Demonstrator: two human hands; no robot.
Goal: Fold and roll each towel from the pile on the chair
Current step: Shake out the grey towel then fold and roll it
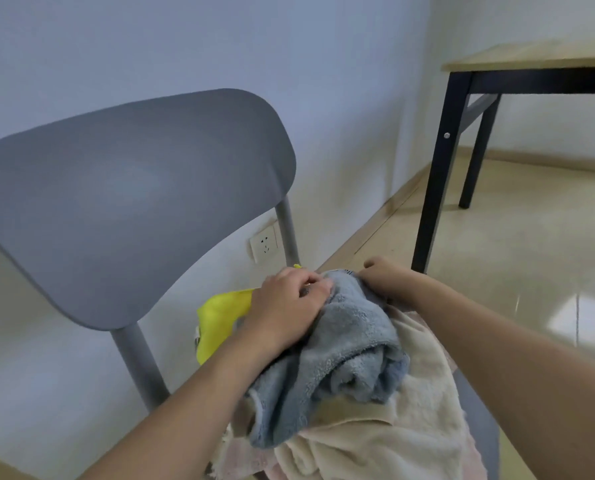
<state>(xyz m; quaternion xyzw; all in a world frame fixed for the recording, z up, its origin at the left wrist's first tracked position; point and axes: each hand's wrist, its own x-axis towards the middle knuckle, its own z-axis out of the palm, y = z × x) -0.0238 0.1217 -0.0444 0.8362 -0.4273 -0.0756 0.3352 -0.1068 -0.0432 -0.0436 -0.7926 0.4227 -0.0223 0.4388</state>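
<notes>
Lower centre of frame: both hands are working the blue-grey towel, which is lying crumpled on top of the pile on the grey chair.

Left hand, fingers curled, is pinching the towel's far edge at centre frame. Right hand, just to the right, is also closing on that same edge, thumb sticking up; its fingertips are buried in the cloth, so the exact grip is hard to read. The two hands are sitting close together on the hem.

Under the blue-grey towel a cream towel is spreading toward the bottom edge, with a pinkish one showing beneath it at bottom centre. A yellow cloth is peeking out left of the left hand, against the chair back's post.

Judgement: the step looks like finding the edge and lifting this towel clear so it can be opened flat.

Doing it well:
- Sliding the hands apart along the hem until each is holding a corner; a middle grip leaves the cloth bunched.
- Lifting straight up so the terry does not drag the cream towel off the seat.
- Shaking once to drop the twisted folds at lower centre before the first fold.

Upper right: a wooden-topped table on black legs, well apart from the chair. Wall socket behind the chair post.
</notes>
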